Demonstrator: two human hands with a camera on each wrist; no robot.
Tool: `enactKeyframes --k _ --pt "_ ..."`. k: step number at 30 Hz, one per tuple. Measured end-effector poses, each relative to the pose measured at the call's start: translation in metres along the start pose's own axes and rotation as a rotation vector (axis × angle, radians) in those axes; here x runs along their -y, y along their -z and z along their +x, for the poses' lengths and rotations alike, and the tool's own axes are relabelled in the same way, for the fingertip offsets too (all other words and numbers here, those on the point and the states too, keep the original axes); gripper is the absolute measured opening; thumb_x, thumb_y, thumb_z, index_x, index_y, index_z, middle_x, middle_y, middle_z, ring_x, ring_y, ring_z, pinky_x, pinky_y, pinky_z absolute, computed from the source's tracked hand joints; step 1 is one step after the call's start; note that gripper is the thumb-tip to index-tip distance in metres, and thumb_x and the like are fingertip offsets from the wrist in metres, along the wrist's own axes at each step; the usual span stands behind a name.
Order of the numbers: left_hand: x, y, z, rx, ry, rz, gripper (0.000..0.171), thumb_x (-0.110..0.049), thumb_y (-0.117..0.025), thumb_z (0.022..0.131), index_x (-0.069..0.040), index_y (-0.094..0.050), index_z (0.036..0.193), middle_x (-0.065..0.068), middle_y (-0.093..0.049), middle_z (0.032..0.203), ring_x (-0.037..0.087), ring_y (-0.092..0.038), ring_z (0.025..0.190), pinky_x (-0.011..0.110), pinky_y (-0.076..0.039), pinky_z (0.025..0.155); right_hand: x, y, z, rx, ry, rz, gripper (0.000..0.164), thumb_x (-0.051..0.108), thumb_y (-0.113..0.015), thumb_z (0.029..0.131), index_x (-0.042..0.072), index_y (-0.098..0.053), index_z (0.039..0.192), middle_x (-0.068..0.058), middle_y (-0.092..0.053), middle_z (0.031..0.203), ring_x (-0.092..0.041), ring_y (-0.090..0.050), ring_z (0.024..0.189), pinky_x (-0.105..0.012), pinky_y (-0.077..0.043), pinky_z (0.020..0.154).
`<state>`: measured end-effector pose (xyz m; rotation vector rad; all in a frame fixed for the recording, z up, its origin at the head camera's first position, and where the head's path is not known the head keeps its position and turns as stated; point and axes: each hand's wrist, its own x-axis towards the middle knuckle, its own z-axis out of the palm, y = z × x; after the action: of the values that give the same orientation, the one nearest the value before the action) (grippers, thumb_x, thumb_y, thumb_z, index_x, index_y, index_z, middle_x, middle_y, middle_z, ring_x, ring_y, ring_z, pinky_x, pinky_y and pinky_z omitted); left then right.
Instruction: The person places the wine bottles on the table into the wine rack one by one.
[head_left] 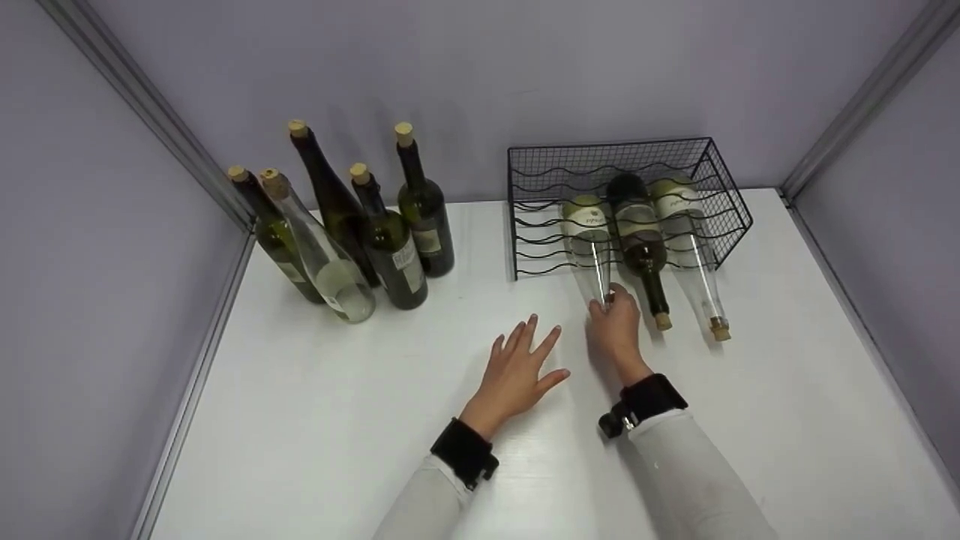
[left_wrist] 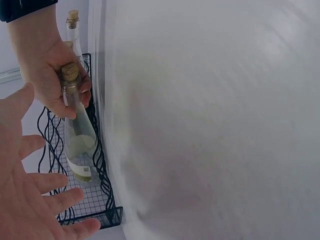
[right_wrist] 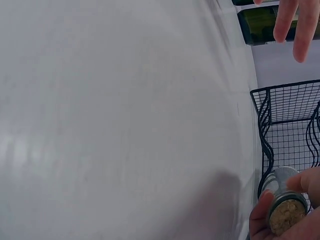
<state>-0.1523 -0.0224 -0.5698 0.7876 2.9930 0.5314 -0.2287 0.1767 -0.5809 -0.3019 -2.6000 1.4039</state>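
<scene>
My right hand (head_left: 617, 328) grips the neck of a clear glass wine bottle (head_left: 589, 244), which lies in the black wire rack (head_left: 516, 217) with its labelled base toward the back. Its cork (left_wrist: 70, 72) shows beyond the fingers in the left wrist view. Beside it in the rack lie a dark green bottle (head_left: 643, 251) and another clear bottle (head_left: 691, 240), their corked necks jutting out over the front. To the left of the right hand, my left hand (head_left: 516, 379) is spread over the white table, fingers straight and holding nothing.
Several corked bottles stand upright at the back left, among them a clear one (head_left: 330, 274) and a dark green one (head_left: 426, 214) nearest the rack. Grey panels (head_left: 465, 82) wall in the white table (head_left: 337, 420) at the back and both sides.
</scene>
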Motion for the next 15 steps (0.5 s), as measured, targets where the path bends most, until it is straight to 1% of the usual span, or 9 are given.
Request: enactKeyframes --k 4,15 --pt "0.0002 -0.0004 -0.0001 0.008 0.006 0.006 0.069 -0.064 -0.037 0.097 -0.028 -0.031 0.156 0.016 -0.020 0.160 0.033 -0.026 0.144 0.057 -0.028 0.109 0.0022 0.0002 -0.0012 0.002 -0.004 0.000 0.047 0.006 -0.058 0.094 -0.015 -0.045 0.134 -0.032 -0.055 0.117 -0.041 -0.053 0.110 -0.051 -0.041 0.095" --pt "-0.0003 -0.0005 -0.0005 0.020 0.015 0.002 0.069 -0.064 -0.039 0.097 -0.029 -0.030 0.156 0.017 -0.021 0.160 0.034 -0.025 0.144 0.057 -0.026 0.109 0.0048 -0.0006 -0.0030 -0.012 -0.001 0.007 0.050 0.003 -0.064 0.092 -0.014 -0.044 0.134 -0.031 -0.054 0.116 -0.042 -0.052 0.109 -0.051 -0.042 0.093"
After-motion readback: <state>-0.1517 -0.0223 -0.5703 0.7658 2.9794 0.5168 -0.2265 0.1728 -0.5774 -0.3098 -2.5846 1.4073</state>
